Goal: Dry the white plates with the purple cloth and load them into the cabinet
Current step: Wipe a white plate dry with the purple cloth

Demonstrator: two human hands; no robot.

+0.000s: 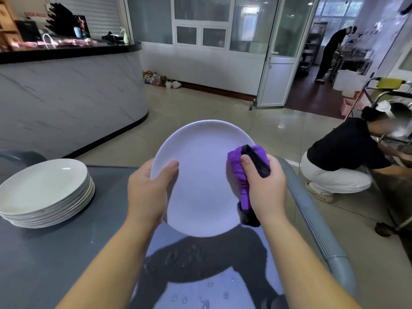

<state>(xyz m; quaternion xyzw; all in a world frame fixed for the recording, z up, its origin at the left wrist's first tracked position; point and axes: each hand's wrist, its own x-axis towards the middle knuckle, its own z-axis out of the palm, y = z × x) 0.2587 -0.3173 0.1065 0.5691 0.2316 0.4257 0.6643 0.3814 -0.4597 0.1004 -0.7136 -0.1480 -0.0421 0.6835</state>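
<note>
The left hand (147, 192) grips one round white plate (200, 186) by its left rim, fingers hidden behind it, above the grey cart top (44, 253); the right hand (265, 186) clutches one fuzzy purple cloth (236, 170) against its right edge. Roughly eight stacked white plates (44, 192) sit left, lower rims blurring together.

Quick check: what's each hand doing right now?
Left hand: grips the white plate by its left rim, thumb on its face.
Right hand: grips the purple cloth against the plate's right side.
</note>
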